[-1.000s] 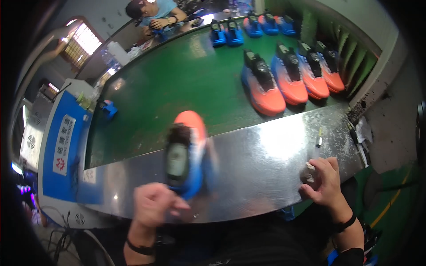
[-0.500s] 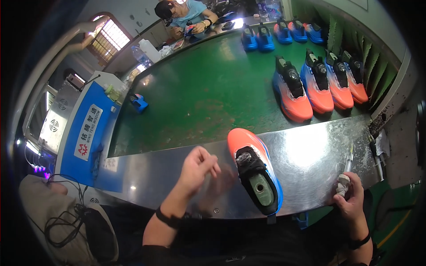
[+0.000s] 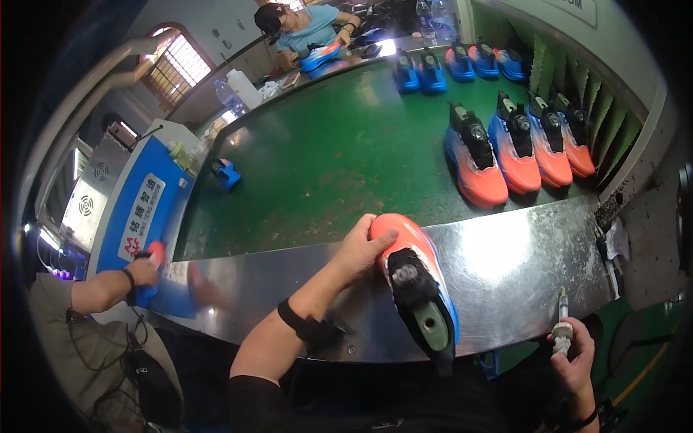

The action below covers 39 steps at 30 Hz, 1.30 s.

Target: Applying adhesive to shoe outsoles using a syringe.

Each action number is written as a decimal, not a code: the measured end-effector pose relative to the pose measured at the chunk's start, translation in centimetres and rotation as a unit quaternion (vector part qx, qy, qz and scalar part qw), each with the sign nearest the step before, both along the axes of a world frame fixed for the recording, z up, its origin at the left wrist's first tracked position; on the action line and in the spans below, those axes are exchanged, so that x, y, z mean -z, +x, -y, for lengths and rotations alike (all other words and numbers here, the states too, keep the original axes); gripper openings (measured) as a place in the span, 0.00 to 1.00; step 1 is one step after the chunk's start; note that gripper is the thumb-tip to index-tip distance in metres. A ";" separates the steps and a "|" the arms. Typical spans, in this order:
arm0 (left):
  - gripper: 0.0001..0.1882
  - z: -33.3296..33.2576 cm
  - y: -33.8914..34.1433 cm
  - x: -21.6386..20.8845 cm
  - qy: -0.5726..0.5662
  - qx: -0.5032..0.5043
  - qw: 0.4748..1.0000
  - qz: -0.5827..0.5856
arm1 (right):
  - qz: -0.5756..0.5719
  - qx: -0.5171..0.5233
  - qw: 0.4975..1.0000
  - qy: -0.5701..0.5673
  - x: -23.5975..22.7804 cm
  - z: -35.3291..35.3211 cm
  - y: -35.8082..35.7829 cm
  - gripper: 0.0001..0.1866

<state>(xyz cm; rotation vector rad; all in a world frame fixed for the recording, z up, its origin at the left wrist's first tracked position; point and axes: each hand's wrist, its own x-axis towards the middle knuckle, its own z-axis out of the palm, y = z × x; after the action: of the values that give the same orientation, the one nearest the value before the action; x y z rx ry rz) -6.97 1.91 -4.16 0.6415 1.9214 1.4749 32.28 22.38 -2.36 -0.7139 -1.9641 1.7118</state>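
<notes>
A sneaker with an orange toe, blue sole side and black upper lies on the metal ledge in front of me, toe pointing away. Its heel reaches the ledge's near edge, and a green shoe last with a round hole fills its opening. My left hand grips the toe from the left, thumb over the top. Off to the right, my right hand is closed round a syringe with a clear barrel, its thin tip pointing up and its lower part wrapped in whitish material. The syringe is apart from the sneaker.
Several similar sneakers stand at the right of the green belt, more behind them. A small blue shoe sits at its left. At left, a co-worker's hand holds a shoe; across the belt, a person handles another.
My left hand has moved right and forward and taken hold of the sneaker's toe. My right hand with the syringe is slightly lower. A co-worker's hand with a shoe has appeared at left.
</notes>
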 end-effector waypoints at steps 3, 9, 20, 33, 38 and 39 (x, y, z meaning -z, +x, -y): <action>0.26 -0.8 2.9 -2.7 0.136 -0.006 0.988 0.074 | 0.024 -0.030 0.999 0.003 -1.2 0.8 -0.1 0.39; 0.30 -1.0 6.6 -5.5 0.326 0.043 0.914 0.238 | -0.118 -0.138 0.975 -0.129 -4.0 1.7 -2.5 0.40; 0.34 0.0 7.2 -5.0 0.356 0.047 0.903 0.235 | -0.240 -0.314 0.903 -0.169 -9.7 4.1 -8.7 0.41; 0.33 0.9 7.7 -5.3 0.398 0.162 0.888 0.166 | -0.244 -0.372 0.873 -0.200 -11.2 5.2 -12.3 0.40; 0.33 0.8 7.9 -5.2 0.417 0.175 0.878 0.154 | -0.231 -0.357 0.883 -0.201 -11.1 5.5 -12.5 0.41; 0.33 0.8 7.9 -5.1 0.417 0.171 0.879 0.155 | -0.230 -0.355 0.883 -0.202 -11.1 5.5 -12.5 0.41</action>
<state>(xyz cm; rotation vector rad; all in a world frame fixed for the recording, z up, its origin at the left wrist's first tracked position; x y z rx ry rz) 0.94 1.11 0.99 0.9743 0.8089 1.9884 19.76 16.91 8.71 0.3659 -1.6205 2.4652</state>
